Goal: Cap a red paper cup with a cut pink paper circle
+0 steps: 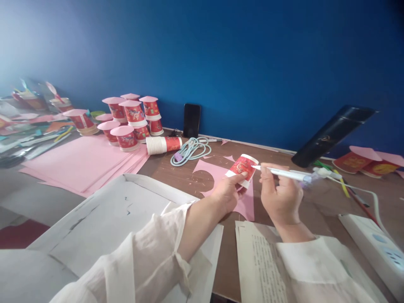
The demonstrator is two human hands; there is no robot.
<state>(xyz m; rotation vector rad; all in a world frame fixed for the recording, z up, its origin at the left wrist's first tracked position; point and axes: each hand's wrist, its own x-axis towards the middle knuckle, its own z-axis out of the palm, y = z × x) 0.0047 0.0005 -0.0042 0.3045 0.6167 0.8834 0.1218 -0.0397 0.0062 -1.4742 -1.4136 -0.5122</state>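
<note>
My left hand (pixel 227 191) is closed around a small red paper cup (pixel 242 167) with white rims, held tilted on its side above a cut pink sheet (pixel 217 174). My right hand (pixel 279 195) grips a white pen-shaped tool (pixel 284 172) with a cable trailing from its back end; the tip touches the cup's rim. Both arms wear white sleeves.
Several red cups capped with pink discs (pixel 129 120) stand at the back left beside a stack of pink paper (pixel 82 162). A sleeve of cups (pixel 162 144), a coiled cable (pixel 191 150), a phone (pixel 192 120), a black flask (pixel 333 134), a power strip (pixel 374 248) and printed pages (pixel 259 261) surround me.
</note>
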